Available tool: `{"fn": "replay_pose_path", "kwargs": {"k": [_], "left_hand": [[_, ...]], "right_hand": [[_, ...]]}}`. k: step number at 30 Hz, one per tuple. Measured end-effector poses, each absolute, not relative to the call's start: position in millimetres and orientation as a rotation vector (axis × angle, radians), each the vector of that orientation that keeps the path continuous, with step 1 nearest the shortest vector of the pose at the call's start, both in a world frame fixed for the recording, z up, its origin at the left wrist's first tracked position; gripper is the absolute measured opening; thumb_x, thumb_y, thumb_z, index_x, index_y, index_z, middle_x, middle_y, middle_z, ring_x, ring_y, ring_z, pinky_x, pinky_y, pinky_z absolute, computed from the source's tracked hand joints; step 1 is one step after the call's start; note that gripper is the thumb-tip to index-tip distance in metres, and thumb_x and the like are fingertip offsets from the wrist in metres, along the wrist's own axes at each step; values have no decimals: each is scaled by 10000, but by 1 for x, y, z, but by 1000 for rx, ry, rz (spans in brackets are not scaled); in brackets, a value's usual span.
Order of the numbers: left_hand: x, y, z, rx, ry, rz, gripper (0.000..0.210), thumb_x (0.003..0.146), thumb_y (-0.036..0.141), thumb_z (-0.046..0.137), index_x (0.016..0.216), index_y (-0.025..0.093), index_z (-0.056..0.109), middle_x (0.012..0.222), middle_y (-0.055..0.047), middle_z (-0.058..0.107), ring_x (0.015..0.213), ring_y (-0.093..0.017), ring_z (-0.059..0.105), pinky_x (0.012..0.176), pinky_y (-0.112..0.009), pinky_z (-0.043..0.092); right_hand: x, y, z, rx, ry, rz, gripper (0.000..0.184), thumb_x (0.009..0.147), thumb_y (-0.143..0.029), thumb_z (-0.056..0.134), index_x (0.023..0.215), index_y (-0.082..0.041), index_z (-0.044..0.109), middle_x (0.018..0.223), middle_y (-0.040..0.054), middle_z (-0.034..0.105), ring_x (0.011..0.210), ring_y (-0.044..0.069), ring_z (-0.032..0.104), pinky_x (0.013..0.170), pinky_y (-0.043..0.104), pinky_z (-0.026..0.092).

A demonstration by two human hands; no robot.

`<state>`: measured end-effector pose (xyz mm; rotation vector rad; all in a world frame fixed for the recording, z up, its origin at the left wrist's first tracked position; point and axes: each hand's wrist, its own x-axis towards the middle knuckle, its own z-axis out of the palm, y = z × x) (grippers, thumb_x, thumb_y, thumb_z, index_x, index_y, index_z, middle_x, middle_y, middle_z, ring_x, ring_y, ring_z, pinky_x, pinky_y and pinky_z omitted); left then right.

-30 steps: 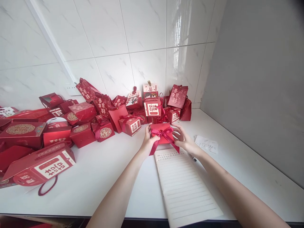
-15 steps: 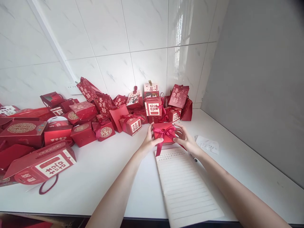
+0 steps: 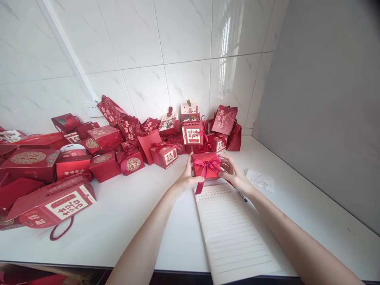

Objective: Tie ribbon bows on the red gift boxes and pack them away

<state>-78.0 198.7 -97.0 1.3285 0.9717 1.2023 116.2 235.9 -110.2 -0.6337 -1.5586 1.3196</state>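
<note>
Between my two hands is a small red gift box [image 3: 212,171] with a dark pink ribbon tied in a bow [image 3: 207,164] on its front. My left hand [image 3: 187,176] grips the box's left side, thumb near the bow's hanging tail. On the right side, my right hand [image 3: 233,173] holds it with the thumb at the front and the fingers around the far edge. Just below the box lies a lined notebook [image 3: 234,233] with handwriting at its top. A pen [image 3: 243,197] shows partly beside the notebook, under my right wrist.
Red boxes with white-and-gold labels are piled along the tiled wall; a large one [image 3: 56,202] lies at the left with a cord handle. A ribboned box [image 3: 165,154] stands left of my hands. A written paper slip [image 3: 260,181] lies at right, near a grey partition [image 3: 323,99].
The view has shifted very slightly. Both hands keep their hold on the gift box, and my left thumb has moved slightly off the bow.
</note>
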Motion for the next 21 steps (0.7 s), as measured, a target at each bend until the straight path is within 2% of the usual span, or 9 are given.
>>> {"fn": "replay_pose_path", "kwargs": {"k": [6, 13, 21], "left_hand": [[-77, 198, -97, 1334, 1023, 1173, 1085, 625, 181, 688, 1468, 304, 17, 1490, -68, 267, 1383, -260, 236, 1133, -399, 186], [-75, 197, -95, 1318, 1028, 1183, 1081, 614, 172, 678, 1465, 299, 22, 1492, -76, 260, 1376, -267, 250, 1133, -411, 188], [-74, 197, -96, 1300, 986, 1207, 1049, 619, 157, 661, 1460, 330, 60, 1493, -36, 266, 1388, -240, 226, 1127, -374, 204]], "right_hand": [[115, 237, -112, -656, -1524, 1324, 538, 722, -369, 686, 1176, -298, 406, 1167, 57, 506, 1203, 246, 463, 1015, 456, 369], [115, 237, -112, -646, -1524, 1343, 524, 714, -329, 671, 1168, -291, 413, 1155, 52, 511, 1190, 242, 473, 1008, 450, 369], [115, 235, -110, -662, -1520, 1337, 503, 723, -345, 652, 1161, -290, 410, 1156, 55, 513, 1206, 242, 462, 1005, 443, 374]]}}
